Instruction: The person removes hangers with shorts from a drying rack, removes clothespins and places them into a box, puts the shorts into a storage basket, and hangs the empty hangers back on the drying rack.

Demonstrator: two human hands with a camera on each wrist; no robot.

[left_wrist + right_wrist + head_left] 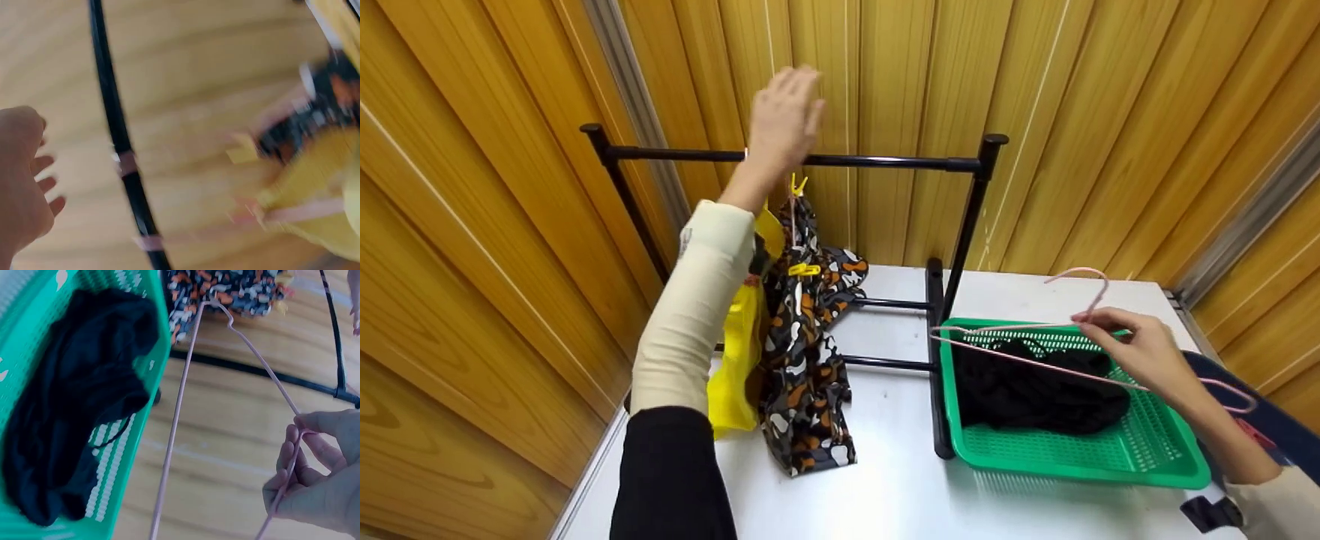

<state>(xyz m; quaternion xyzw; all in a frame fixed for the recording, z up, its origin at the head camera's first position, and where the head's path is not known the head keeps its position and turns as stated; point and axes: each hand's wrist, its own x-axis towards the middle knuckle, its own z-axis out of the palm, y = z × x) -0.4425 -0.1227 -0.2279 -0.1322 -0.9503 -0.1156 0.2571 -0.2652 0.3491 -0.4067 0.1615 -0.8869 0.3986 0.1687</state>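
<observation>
My left hand (784,116) is raised over the top bar of a black clothes rack (885,161), its fingers fairly straight and holding nothing. In the left wrist view that hand (22,185) is apart from the bar. Below it hang a yellow garment (739,367) and a camouflage-print garment (802,375) with yellow clothespins (804,270) on it. At the right, my right hand (1144,352) pinches a bare pink clothes hanger (1035,361) near the base of its hook. The hanger is over a green basket (1080,472) with black cloth (1042,390) inside.
The rack's foot bar (941,405) stands on the white table (885,465), close to the basket's left side. Wood-look panels (900,75) rise behind and at both sides. A dark blue item (1282,420) lies right of the basket.
</observation>
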